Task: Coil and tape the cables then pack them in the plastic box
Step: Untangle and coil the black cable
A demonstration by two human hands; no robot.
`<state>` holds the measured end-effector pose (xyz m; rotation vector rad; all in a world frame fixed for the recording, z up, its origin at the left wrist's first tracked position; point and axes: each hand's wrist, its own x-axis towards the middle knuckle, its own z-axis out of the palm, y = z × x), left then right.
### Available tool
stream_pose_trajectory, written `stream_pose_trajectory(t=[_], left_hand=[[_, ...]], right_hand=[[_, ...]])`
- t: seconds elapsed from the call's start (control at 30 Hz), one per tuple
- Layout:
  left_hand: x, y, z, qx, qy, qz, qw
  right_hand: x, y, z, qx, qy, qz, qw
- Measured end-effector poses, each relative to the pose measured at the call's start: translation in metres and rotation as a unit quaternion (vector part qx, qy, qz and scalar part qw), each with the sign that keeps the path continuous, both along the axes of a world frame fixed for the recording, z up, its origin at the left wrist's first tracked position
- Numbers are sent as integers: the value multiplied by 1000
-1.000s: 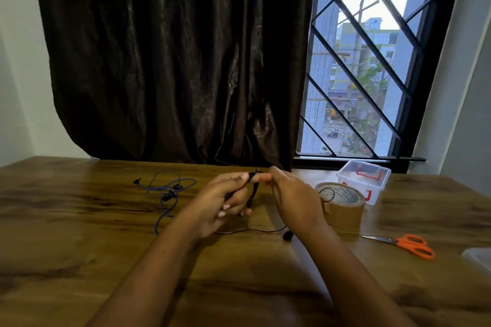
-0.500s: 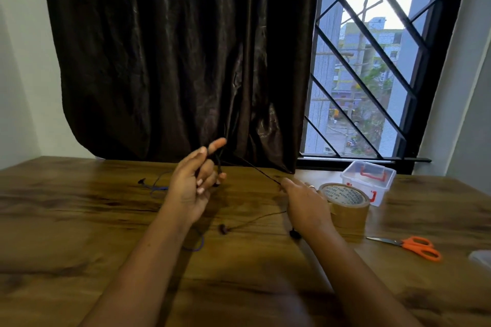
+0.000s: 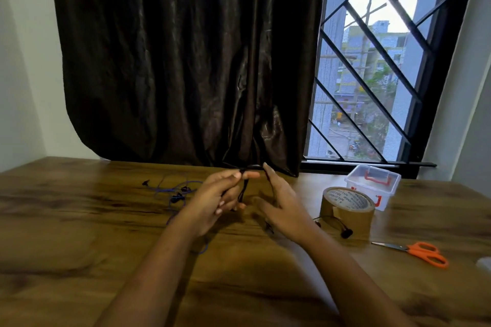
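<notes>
My left hand (image 3: 220,196) holds a thin black cable (image 3: 244,188) in loops above the wooden table (image 3: 79,247), pinching it at the top between thumb and fingers. My right hand (image 3: 283,207) is just to its right, index finger raised and hooking a strand of the same cable near the top. The cable's loose end trails right to a small black plug (image 3: 346,233) by the brown tape roll (image 3: 346,207). A blue cable (image 3: 178,191) lies loose on the table left of my hands. The clear plastic box (image 3: 373,184) with red latches stands behind the tape.
Orange-handled scissors (image 3: 422,252) lie at the right. A pale object (image 3: 485,264) shows at the right edge. A dark curtain (image 3: 186,61) and barred window (image 3: 385,74) stand behind the table.
My left hand has come down from its raised position and my right hand has moved up to meet it, laying another turn of the black cable. The plug end slid right toward the tape roll.
</notes>
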<state>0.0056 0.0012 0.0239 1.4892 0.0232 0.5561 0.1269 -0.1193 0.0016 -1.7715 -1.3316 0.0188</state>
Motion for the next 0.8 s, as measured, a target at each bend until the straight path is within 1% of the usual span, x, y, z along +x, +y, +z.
stream_pose_trajectory(t=[0.03,0.1,0.2,0.3,0.37,0.47,0.57,0.67,0.73,0.8], left_hand=[[0,-3,0,9,13,-5,1000],[0,-6,1,16,27,-6,999],[-1,-7,3,-13,17,-10,1000],[-2,-6,4,-68,-9,-31,997],[-1,-6,4,-75,-13,-26,997],[-1,-4,3,-62,-7,2,998],[0,-3,1,-31,9,29,999],[1,-3,-1,-8,22,52,998],[2,-3,-2,0,29,65,997],[3,-3,-2,7,34,79,996]], right_hand=[[-6,2,0,44,31,16,998],[-12,4,0,109,57,21,992],[-11,4,-2,168,84,-5,982],[-11,5,-3,181,71,-20,981],[-13,6,-3,186,70,-19,980],[-13,6,-2,201,76,-21,976],[-12,6,-1,210,75,-21,975],[-9,7,-1,201,54,-54,977],[-7,8,-1,183,60,-72,979],[-5,8,-2,167,70,-67,981]])
